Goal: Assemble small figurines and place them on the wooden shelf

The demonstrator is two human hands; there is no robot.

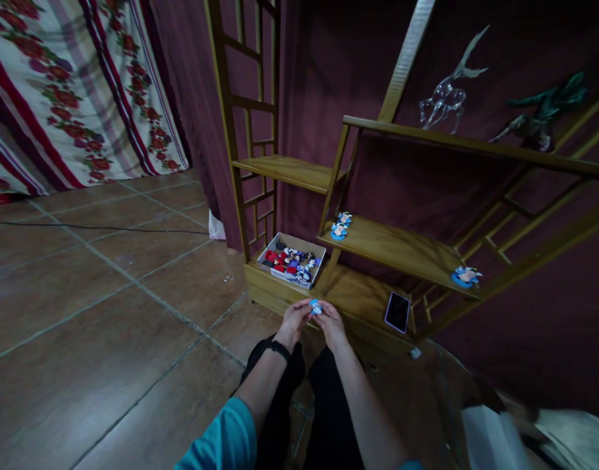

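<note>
Light fingertips on the small blue-and-white figurine (315, 307)

You have the figurine at lower centre of the frame, your left hand (294, 318) and right hand (331, 321) pinching it between them from either side. Let the fingertips bear on its sturdier parts and press gently; its finer details are too small to tell. Turn it with small finger movements, wrists steady. Work clear of the open box (279, 274) just above your hands, and of the tablet (398, 311) at lower right.

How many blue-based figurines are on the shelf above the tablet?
3: a front figurine and back figurine at the shelf's left end, a third figurine at its right. None seems hidden.
</note>
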